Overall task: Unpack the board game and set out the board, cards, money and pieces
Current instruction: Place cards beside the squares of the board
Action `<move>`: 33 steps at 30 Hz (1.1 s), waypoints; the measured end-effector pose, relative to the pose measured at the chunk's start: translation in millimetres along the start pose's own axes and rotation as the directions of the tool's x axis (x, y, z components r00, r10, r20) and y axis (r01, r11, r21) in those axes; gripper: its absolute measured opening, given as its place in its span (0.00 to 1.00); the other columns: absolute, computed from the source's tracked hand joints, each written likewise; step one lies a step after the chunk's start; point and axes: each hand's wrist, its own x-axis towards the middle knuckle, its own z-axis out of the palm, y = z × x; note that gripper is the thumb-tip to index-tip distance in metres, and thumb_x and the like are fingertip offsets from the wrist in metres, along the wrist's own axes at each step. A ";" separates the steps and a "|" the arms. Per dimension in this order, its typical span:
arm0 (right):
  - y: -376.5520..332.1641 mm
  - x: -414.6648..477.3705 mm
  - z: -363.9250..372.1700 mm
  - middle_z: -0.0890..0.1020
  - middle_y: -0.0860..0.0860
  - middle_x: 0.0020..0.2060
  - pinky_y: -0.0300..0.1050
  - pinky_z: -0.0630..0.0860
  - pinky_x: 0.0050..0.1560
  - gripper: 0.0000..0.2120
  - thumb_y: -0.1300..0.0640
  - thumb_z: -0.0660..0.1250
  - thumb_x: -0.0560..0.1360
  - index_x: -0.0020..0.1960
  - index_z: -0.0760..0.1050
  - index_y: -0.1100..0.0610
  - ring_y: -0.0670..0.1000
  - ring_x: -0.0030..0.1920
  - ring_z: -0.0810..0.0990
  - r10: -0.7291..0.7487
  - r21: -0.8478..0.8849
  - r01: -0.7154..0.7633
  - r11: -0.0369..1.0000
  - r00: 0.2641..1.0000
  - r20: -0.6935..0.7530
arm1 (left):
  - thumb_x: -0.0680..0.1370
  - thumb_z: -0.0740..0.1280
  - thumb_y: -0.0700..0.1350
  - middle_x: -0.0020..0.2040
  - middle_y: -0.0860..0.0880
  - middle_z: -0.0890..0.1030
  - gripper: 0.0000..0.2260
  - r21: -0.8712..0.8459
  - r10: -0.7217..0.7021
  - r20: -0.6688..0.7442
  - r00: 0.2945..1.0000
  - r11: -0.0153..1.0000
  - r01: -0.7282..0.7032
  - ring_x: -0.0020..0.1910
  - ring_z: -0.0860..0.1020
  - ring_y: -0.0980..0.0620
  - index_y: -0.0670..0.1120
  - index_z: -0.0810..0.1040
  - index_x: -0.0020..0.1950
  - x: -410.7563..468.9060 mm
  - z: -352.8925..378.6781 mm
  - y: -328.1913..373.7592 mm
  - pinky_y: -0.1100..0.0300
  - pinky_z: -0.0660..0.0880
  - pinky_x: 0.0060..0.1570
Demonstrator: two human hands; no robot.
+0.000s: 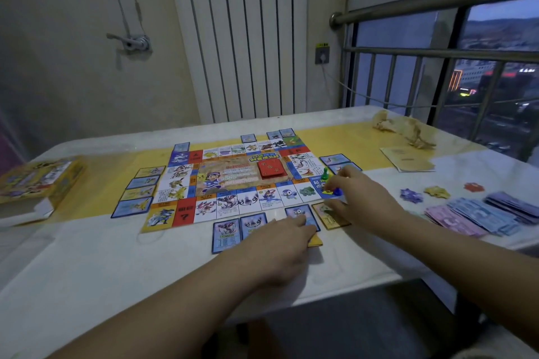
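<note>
Right hand [360, 194] fingers pinch blue piece [337, 192] at board [233, 178] corner, left hand [280, 237] flat, fingers straight, on cards [300, 213]; risk: knuckles topple nearby green piece [325, 173].

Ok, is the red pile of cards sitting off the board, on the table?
No, the red card deck lies on the board, inside its middle picture panel.
</note>
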 end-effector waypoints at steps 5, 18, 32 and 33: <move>-10.8 -27.9 -12.0 0.66 0.50 0.71 0.49 0.68 0.65 0.20 0.50 0.50 0.82 0.71 0.65 0.52 0.51 0.69 0.65 -0.188 -0.104 0.233 0.967 0.926 0.327 | 0.80 0.55 0.39 0.76 0.46 0.58 0.22 -0.026 -0.014 0.012 1.000 1.000 0.014 0.73 0.61 0.45 0.46 0.61 0.75 2.7 0.5 1.5 0.48 0.63 0.68; -9.6 -31.1 -1.6 0.54 0.49 0.77 0.43 0.54 0.74 0.25 0.49 0.47 0.83 0.78 0.50 0.54 0.47 0.76 0.52 -0.178 -0.090 0.226 0.970 0.911 0.372 | 0.80 0.54 0.40 0.72 0.46 0.63 0.20 0.008 -0.023 -0.009 1.000 1.000 0.023 0.70 0.65 0.44 0.47 0.62 0.73 5.3 1.7 1.8 0.48 0.66 0.65; -44.3 -26.2 -59.2 0.83 0.45 0.46 0.43 0.77 0.51 0.10 0.49 0.62 0.78 0.53 0.78 0.51 0.41 0.44 0.80 -0.104 0.729 0.040 0.684 0.994 0.043 | 0.76 0.58 0.61 0.38 0.46 0.81 0.23 -0.933 -0.261 0.076 0.962 -0.360 -0.024 0.33 0.82 0.51 0.43 0.80 0.50 -32.8 -39.5 -18.2 0.60 0.79 0.28; -49.9 -26.3 -58.8 0.83 0.46 0.44 0.41 0.77 0.47 0.09 0.48 0.64 0.76 0.49 0.79 0.52 0.40 0.39 0.80 -0.091 0.774 0.012 0.633 0.994 0.059 | 0.75 0.55 0.64 0.36 0.45 0.81 0.27 -0.911 -0.241 0.093 0.966 -0.412 -0.015 0.32 0.82 0.50 0.42 0.80 0.49 -36.0 -40.1 -18.5 0.60 0.79 0.27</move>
